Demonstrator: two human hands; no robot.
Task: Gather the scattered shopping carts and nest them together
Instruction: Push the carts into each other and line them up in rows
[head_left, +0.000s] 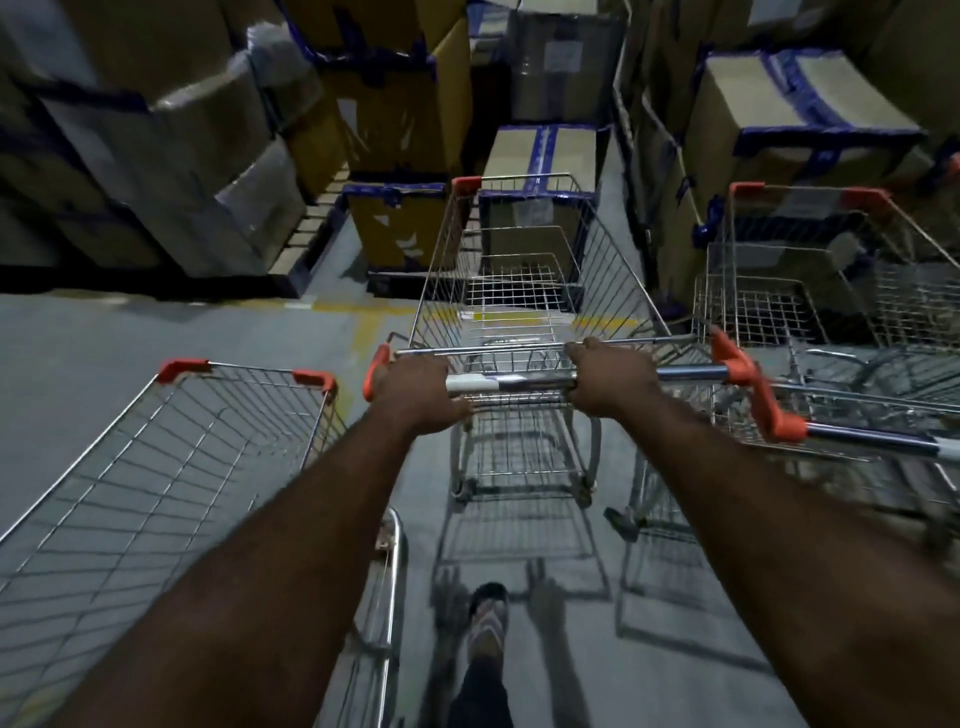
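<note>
Left hand (418, 395) and right hand (608, 376) both grip the handle bar (524, 383) of the middle cart (519, 291) (rigid wire, probably light-rolling, best steered there).

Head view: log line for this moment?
left hand grips middle cart handle | right hand grips handle | beside: left cart, right cart

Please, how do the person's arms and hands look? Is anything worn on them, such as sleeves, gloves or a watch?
The left arm and right arm are bare up to the picture's edge; no sleeve shows. The left hand and right hand have no gloves. I see no watch, bracelet or ring, though the picture is slightly blurred.
</note>
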